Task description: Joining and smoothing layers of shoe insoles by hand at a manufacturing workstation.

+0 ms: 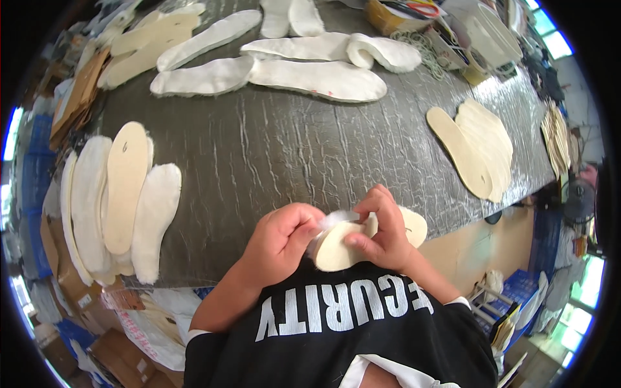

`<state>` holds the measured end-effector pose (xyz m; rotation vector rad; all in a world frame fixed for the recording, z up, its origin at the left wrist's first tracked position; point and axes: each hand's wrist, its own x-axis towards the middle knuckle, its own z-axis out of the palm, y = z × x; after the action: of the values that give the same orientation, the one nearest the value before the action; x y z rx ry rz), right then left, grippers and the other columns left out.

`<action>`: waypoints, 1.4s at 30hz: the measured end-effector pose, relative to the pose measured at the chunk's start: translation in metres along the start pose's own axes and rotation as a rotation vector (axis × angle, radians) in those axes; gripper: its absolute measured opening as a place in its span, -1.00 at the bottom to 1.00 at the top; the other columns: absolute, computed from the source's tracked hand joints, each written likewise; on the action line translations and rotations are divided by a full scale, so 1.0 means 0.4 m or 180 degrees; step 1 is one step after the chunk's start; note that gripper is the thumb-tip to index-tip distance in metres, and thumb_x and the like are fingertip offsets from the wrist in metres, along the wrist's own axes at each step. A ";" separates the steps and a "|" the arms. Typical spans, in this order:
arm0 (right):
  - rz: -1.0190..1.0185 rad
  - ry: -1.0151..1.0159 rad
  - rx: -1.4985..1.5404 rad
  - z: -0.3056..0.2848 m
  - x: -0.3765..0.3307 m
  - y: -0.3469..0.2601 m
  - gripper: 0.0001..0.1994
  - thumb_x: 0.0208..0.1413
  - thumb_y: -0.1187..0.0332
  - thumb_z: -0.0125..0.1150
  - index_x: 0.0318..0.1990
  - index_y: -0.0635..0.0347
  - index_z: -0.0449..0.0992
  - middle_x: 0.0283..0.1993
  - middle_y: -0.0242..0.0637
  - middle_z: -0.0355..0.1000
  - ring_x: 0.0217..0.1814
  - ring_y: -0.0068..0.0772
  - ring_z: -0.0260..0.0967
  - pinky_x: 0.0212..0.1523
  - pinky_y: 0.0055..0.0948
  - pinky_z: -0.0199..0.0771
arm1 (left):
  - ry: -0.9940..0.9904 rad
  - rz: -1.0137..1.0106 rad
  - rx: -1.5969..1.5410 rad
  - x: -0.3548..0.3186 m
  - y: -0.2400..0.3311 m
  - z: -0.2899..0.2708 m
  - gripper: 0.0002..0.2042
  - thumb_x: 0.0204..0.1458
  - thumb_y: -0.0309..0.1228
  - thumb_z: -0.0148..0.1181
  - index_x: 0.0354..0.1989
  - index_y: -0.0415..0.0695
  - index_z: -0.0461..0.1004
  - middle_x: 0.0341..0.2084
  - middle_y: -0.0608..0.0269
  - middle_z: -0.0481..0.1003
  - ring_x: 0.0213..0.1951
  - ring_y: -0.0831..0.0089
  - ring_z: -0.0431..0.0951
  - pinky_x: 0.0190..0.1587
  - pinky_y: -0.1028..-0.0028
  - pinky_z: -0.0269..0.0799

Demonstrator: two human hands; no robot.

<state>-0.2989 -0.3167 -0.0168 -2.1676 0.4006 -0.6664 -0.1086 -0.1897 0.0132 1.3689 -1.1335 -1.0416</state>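
Note:
A cream insole (335,251) is held close to my body at the table's near edge. My right hand (386,234) is closed around its middle, thumb on the flat face, and the rounded far part shows past my fingers. My left hand (282,238) pinches a thin white piece (337,218) at the insole's upper left edge. That piece runs across to my right fingertips; whether it is fleece or film I cannot tell. To the left lies a group of fleecy white insoles (157,216) with a cream insole (126,184) on top.
The dark, wrinkled table covering (272,142) stretches ahead of me. Loose fleece insoles (317,79) lie along its far side. A fanned stack of cream insoles (488,149) sits at the right. Tangled cord (424,52) and a white tub (491,39) are at the far right corner.

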 end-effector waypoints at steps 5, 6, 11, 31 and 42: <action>-0.0004 0.0153 0.0630 0.011 -0.006 0.004 -0.39 -0.15 -0.20 0.30 -0.23 0.19 0.34 -0.26 -0.20 0.35 -0.20 -0.08 0.33 -0.13 -0.26 0.34 | -0.0208 0.0464 0.0008 -0.034 0.019 -0.025 -0.82 0.21 -0.41 0.02 -0.40 -0.25 0.36 -0.36 0.11 0.52 -0.43 0.39 0.48 -0.33 0.49 0.40; -0.0086 -0.0058 0.0675 0.011 -0.008 0.009 -0.40 -0.14 -0.19 0.30 -0.23 0.19 0.35 -0.25 -0.22 0.36 -0.20 -0.08 0.34 -0.12 -0.25 0.34 | -0.0223 0.0486 0.0062 -0.040 0.025 -0.028 -0.78 0.22 -0.35 0.05 -0.42 -0.23 0.34 -0.37 0.07 0.52 -0.43 0.36 0.47 -0.33 0.48 0.40; -0.0094 -0.0508 0.0567 -0.002 -0.005 -0.003 -0.48 -0.13 -0.11 0.33 -0.24 0.16 0.39 -0.31 -0.29 0.39 -0.25 -0.13 0.37 -0.18 -0.26 0.32 | -0.0300 0.0504 -0.0014 -0.055 0.028 -0.029 -0.69 0.20 -0.23 0.09 -0.46 -0.21 0.30 -0.40 0.03 0.49 -0.44 0.35 0.45 -0.35 0.48 0.39; -0.0533 -0.0406 0.0265 0.007 -0.005 -0.004 -0.58 -0.12 -0.06 0.29 -0.27 0.06 0.43 -0.38 -0.40 0.38 -0.33 -0.27 0.35 -0.31 -0.30 0.27 | -0.0010 0.0148 -0.0305 -0.072 0.021 -0.027 -0.60 0.19 -0.13 0.10 -0.50 -0.22 0.29 -0.42 0.07 0.49 -0.43 0.42 0.42 -0.37 0.50 0.33; -0.0507 -0.0306 0.0350 0.016 -0.019 0.001 -0.62 -0.11 0.01 0.31 -0.28 0.08 0.45 -0.40 -0.41 0.41 -0.34 -0.31 0.38 -0.28 -0.33 0.33 | 0.0151 -0.0151 -0.0383 -0.099 -0.002 -0.042 -0.62 0.17 -0.15 0.13 -0.48 -0.24 0.32 -0.38 0.11 0.50 -0.38 0.50 0.40 -0.30 0.56 0.31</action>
<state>-0.3013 -0.3093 -0.0230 -2.1315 0.1380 -0.6529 -0.0991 -0.1477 0.0143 1.3235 -0.9921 -1.0883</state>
